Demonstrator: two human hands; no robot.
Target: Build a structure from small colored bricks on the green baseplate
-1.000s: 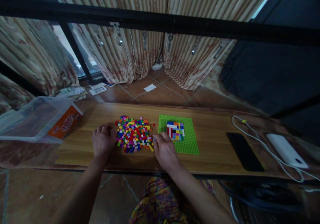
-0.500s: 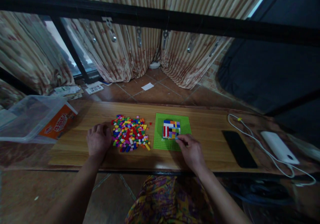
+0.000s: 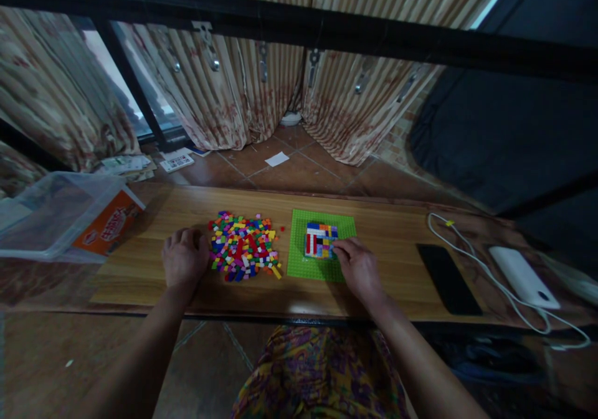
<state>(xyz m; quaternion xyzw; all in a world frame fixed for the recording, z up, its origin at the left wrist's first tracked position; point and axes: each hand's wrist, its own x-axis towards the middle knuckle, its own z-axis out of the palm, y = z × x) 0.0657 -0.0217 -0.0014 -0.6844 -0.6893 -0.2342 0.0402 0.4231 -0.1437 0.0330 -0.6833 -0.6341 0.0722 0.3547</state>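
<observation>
A flat build of small multicoloured toy bricks [image 3: 321,240] sits on a green studded baseplate [image 3: 299,268]. My right hand [image 3: 359,266] is at the build's right side, thumb and forefinger pinched at its edge on a small brick that the fingertips mostly hide. To the left lies a loose pile of toy bricks [image 3: 245,248] in many colours. My left hand [image 3: 184,260] rests on the table against the pile's left side. Its fingers are loosely bent, thumb apart, and nothing shows in them.
A clear plastic box [image 3: 56,220] with an orange label stands at the left end of the wooden board [image 3: 261,301]. On the right lie a black phone [image 3: 448,279], a white power bank [image 3: 523,276] and a white cable [image 3: 483,260]. A dark metal bar [image 3: 289,19] crosses beyond.
My right hand has shifted slightly away from me along the build's right edge, from its near corner. My left hand stays beside the pile. The view has tilted a little.
</observation>
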